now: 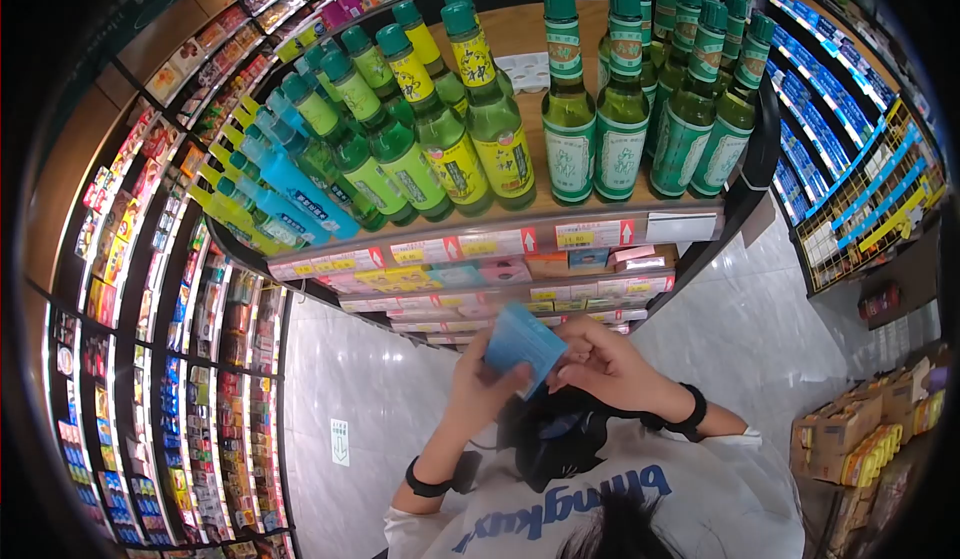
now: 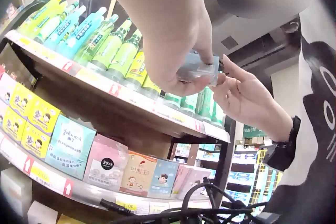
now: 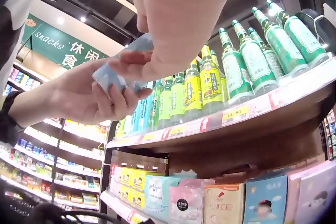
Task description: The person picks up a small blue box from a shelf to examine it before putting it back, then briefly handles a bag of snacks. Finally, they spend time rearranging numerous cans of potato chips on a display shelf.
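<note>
A small light-blue box (image 1: 525, 344) is held in front of the chest, close to the shelf. My left hand (image 1: 478, 384) grips it along the side, with the thumb across its near face. At its other end, the curled fingers of my right hand (image 1: 608, 361) pinch the edge. In the left wrist view the right hand (image 2: 247, 95) has thumb and forefinger together at the end of the box (image 2: 199, 69). The right wrist view shows the left palm (image 3: 79, 92) under the box (image 3: 107, 74), partly hidden by the right fingers.
Green-capped bottles (image 1: 570, 154) and yellow-labelled bottles (image 1: 505, 149) line the curved top shelf. Boxed goods, including a pink box (image 2: 106, 162) and a teal box (image 2: 71, 142), stand on the shelf below. Cartons (image 1: 845, 424) are stacked at right. Black cables (image 2: 194, 211) hang near the left wrist.
</note>
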The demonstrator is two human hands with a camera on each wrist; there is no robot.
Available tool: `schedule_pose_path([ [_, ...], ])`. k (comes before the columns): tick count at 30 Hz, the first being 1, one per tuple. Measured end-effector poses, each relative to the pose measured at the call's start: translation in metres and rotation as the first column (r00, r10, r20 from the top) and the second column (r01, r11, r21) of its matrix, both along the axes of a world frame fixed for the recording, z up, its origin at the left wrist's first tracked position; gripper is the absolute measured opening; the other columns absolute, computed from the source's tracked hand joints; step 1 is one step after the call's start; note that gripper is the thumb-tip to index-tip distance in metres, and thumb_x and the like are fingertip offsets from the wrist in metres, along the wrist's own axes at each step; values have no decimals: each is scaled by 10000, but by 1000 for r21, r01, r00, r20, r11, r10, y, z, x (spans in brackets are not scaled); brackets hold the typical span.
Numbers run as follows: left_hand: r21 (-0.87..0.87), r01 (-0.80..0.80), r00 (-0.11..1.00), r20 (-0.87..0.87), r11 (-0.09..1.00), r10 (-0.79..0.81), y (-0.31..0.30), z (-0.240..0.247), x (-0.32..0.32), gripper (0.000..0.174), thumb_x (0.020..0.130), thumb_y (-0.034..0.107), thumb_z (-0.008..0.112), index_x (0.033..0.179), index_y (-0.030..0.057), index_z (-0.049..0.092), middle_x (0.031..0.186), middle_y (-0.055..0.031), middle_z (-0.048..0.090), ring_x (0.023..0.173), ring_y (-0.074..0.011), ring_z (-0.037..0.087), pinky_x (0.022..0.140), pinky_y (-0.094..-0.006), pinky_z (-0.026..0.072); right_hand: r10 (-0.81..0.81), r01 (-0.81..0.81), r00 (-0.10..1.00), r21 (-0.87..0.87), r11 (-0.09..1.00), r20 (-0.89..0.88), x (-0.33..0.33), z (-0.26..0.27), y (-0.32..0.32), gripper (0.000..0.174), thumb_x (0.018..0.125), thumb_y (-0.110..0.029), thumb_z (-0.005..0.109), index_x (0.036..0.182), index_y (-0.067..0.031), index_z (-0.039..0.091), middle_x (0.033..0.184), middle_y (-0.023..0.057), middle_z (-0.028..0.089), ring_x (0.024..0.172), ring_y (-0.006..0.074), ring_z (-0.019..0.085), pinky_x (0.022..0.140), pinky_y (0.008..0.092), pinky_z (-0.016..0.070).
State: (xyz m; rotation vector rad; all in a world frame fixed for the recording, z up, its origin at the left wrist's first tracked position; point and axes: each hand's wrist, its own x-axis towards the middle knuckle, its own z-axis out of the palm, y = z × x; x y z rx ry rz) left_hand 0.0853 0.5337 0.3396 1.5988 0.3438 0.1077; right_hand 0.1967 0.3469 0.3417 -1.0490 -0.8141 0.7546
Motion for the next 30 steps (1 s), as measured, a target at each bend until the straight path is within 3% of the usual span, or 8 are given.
schedule_pose_path([
  [3, -399, -16, 999, 25, 917, 28, 3, 0, 2, 363, 907, 142, 613, 1222, -20, 536, 1016, -56, 618, 950, -82, 565, 795, -244, 467, -104, 107, 982, -11, 994, 161, 2, 7, 3, 409, 911, 35, 546, 1298, -45, 439, 1204, 126, 570, 1040, 188, 611, 840, 302, 514],
  [4, -441, 12, 999, -22, 897, -24, 7, 0, 2, 356, 921, 152, 589, 1227, -22, 537, 1023, -52, 615, 946, -83, 564, 798, -238, 462, -159, 170, 964, -35, 985, 213, 3, 11, 4, 421, 907, 44, 535, 1309, -43, 445, 1215, 124, 561, 1050, 200, 604, 870, 311, 507],
  [7, -504, 71, 981, -122, 861, -152, 14, -2, 1, 354, 948, 168, 534, 1239, -33, 531, 1018, -52, 616, 888, -87, 579, 749, -226, 469, -217, 307, 673, 0, 952, 708, 11, 20, 7, 474, 826, 79, 588, 1270, -78, 540, 1287, 124, 534, 1107, 266, 582, 900, 333, 485],
  [9, -461, 98, 971, -151, 882, -186, 13, -14, 5, 361, 946, 160, 521, 1243, -44, 516, 982, -69, 627, 785, -93, 617, 640, -228, 503, -200, 270, 708, 2, 963, 677, 10, 11, 6, 447, 780, 75, 620, 1196, -84, 597, 1261, 117, 548, 1106, 296, 576, 901, 356, 479],
  [15, -402, 184, 962, -111, 897, -248, 16, -9, 11, 390, 960, 175, 499, 1293, -29, 492, 995, -84, 630, 811, -120, 617, 650, -239, 510, -147, 291, 753, -124, 949, 642, 16, -1, -3, 393, 735, 59, 655, 1103, -77, 649, 1173, 106, 596, 1067, 291, 595, 890, 353, 480],
  [18, -427, 219, 947, -125, 877, -297, 22, -13, 13, 395, 968, 209, 510, 1317, 22, 503, 1190, -76, 569, 996, -131, 559, 784, -245, 483, -189, 339, 750, -123, 933, 634, 19, 1, -7, 377, 732, 54, 658, 1088, -71, 654, 1129, 103, 618, 1038, 287, 610, 881, 343, 484],
  [21, -392, 203, 962, -92, 897, -258, 19, -13, 15, 415, 975, 190, 477, 1333, -18, 461, 1134, -120, 604, 936, -162, 617, 722, -281, 529, -219, 375, 761, -138, 917, 611, 22, 1, -10, 348, 743, 30, 667, 1078, -65, 656, 1097, 103, 634, 1015, 285, 618, 868, 341, 490],
  [30, -391, 214, 959, -89, 895, -268, 29, -29, 13, 395, 969, 109, 494, 1349, 12, 450, 1273, -126, 540, 1037, -206, 592, 826, -312, 510, -295, 493, 706, -148, 857, 644, 38, -23, -20, 286, 775, 8, 656, 1057, -31, 638, 1061, 133, 639, 982, 297, 620, 840, 349, 498],
])
